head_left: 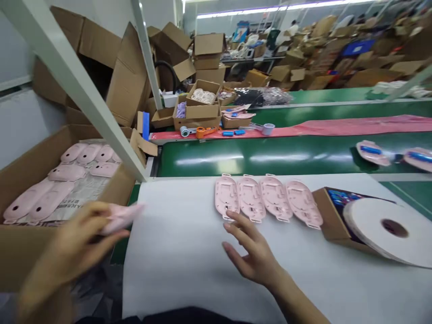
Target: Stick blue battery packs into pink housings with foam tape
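My left hand (84,243), blurred by motion, grips a pink plastic shell (120,217) at the left edge of the white work surface (175,270). Below it to the left is an open carton (20,157) with several pink shells (67,173) lying on printed plastic wrap. My right hand (249,252) hovers over the white surface with its fingers apart and nothing in them. Its fingertips are close to the leftmost of several pink half shells (227,196), which lie in a row with their inner sides up.
Right of the row, a large white roll (388,227) leans on a cardboard box (332,218) of blue parts. A green conveyor (202,157) behind carries pink shells with blue cylinders (371,150). Orange tool (205,131) and small cartons (199,118) stand beyond. A white post (77,85) rises at left.
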Available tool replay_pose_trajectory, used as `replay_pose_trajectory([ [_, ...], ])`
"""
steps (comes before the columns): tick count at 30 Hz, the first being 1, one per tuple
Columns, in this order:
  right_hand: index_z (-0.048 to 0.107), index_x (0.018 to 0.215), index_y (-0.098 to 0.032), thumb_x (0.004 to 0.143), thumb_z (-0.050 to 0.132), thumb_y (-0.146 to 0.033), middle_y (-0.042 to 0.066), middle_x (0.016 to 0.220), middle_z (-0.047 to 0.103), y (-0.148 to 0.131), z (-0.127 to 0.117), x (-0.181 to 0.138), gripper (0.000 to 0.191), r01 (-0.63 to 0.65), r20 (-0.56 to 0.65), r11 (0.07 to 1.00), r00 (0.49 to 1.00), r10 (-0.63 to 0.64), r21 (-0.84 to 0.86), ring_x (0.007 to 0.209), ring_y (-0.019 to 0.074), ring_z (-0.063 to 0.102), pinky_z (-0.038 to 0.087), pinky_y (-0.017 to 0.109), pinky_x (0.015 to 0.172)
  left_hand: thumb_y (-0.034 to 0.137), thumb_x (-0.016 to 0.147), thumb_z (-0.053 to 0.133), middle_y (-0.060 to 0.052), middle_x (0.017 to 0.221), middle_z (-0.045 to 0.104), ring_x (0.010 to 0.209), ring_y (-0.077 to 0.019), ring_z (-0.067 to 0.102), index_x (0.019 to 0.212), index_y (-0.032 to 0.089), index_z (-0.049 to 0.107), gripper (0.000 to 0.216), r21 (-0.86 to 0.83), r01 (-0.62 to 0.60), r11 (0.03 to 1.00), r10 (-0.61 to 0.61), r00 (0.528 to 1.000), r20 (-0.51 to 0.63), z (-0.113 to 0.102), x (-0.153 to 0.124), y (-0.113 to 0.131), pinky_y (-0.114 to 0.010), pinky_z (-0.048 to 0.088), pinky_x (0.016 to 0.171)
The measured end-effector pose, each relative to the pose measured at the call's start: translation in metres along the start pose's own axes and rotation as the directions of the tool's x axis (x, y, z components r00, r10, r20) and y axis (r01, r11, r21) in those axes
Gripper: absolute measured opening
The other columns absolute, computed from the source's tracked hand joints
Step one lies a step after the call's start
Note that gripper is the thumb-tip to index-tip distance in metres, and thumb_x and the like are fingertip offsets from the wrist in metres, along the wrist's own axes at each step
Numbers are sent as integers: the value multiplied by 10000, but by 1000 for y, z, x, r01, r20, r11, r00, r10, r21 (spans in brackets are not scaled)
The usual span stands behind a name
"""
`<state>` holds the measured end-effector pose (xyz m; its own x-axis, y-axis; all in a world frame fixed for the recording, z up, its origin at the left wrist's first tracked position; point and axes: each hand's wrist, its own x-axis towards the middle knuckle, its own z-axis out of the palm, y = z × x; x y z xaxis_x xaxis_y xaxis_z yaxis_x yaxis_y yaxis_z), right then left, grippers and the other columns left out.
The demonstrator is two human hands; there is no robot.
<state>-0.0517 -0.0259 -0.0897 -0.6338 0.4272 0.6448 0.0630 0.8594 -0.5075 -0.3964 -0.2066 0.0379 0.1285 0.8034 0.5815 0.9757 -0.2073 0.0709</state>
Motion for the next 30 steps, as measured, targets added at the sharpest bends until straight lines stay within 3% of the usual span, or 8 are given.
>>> replay_pose_trajectory([
  [3, 247, 1662, -248, 1030, 656, -338, 251, 1565, 493, -25, 22, 27, 758, 83, 138, 988, 985, -101, 133, 970, 227, 727, 652, 366, 730, 261, 994, 686, -30, 940, 674, 837, -156, 647, 849, 207, 600, 177, -85, -126, 988, 136, 983, 123, 44, -7, 38, -283, 530, 719],
  [6, 451, 1530, -192, 1061, 609, -272, 166, 1243, 731, -21, 42, 39, 501, 173, 128, 984, 976, -176, 34, 919, 221, 725, 632, 358, 795, 117, 983, 602, -11, 896, 702, 728, -138, 608, 877, 208, 638, 144, -111, -237, 965, 246, 966, 76, 106, -8, 45, -290, 476, 678],
  [8, 609, 1326, -199, 1052, 573, -158, 87, 1013, 777, -3, 51, 37, 279, 200, 85, 976, 977, -194, -81, 832, 202, 711, 595, 318, 751, 92, 983, 584, -15, 947, 731, 761, -141, 631, 946, 220, 668, 157, -123, -251, 960, 252, 968, -10, 138, -12, 31, -294, 483, 709],
  [10, 670, 1186, -204, 1036, 551, -100, 61, 964, 780, 18, 55, 31, 217, 201, 77, 960, 979, -189, -197, 774, 181, 694, 551, 292, 706, 85, 982, 606, -28, 1024, 750, 847, -152, 667, 1023, 235, 675, 170, -149, -256, 955, 247, 966, -74, 157, -19, 13, -297, 502, 756],
  [15, 728, 1050, -195, 1053, 540, -129, 54, 969, 786, 53, 61, 22, 200, 83, 163, 864, 987, -1, -497, 752, 170, 650, 437, 304, 679, 1, 994, 495, -56, 1047, 753, 918, -167, 687, 1253, 219, 652, 374, -208, -185, 960, 186, 982, -17, 178, -31, -9, -303, 548, 801],
  [20, 734, 1071, -197, 1039, 519, -138, 82, 989, 761, 53, 76, 36, 225, -36, 338, 758, 880, 332, -651, 937, 234, 632, 360, 347, 735, 4, 988, 471, -25, 991, 735, 909, -139, 688, 1066, 237, 746, 369, -317, -146, 937, 187, 977, 103, 206, -33, -8, -337, 558, 983],
  [24, 713, 1037, -172, 987, 537, -92, 119, 991, 734, 51, 89, 43, 199, -72, 343, 728, 848, 404, -682, 935, 250, 616, 339, 362, 736, 14, 950, 529, 4, 946, 720, 901, -121, 696, 932, 259, 770, 344, -351, -81, 933, 152, 972, 181, 227, -35, -19, -463, 416, 1223],
  [30, 691, 1036, -155, 967, 562, -121, 139, 1043, 720, 49, 92, 45, 149, -94, 357, 718, 819, 450, -690, 955, 263, 625, 361, 365, 767, -19, 904, 466, -16, 971, 718, 940, -141, 689, 926, 243, 747, 385, -299, 47, 953, 40, 960, 278, 225, -43, -26, -447, 432, 1210],
])
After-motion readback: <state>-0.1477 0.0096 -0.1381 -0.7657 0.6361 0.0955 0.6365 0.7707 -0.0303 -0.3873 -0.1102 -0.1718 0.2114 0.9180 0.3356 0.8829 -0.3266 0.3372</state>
